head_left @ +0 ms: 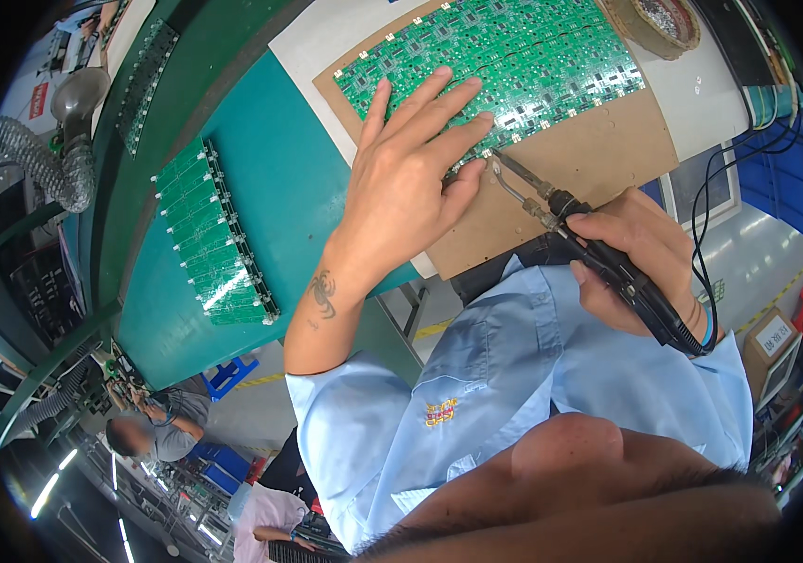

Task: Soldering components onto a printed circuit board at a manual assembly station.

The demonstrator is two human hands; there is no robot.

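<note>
From where I stand, the bare left hand (406, 178) lies spread, grasping nothing, over the green printed-circuit panel (523, 66) on a flat brown sheet (598, 155), while the grip of the right hand (650, 244) is closed around a black-handled, two-pronged metal soldering tool (610, 263). Its tips sit at the panel's near edge, just beside the left thumb (462, 188) (too close for my comfort). A jerked wrist or sliding panel could burn that thumb or smear neighbouring joints
</note>
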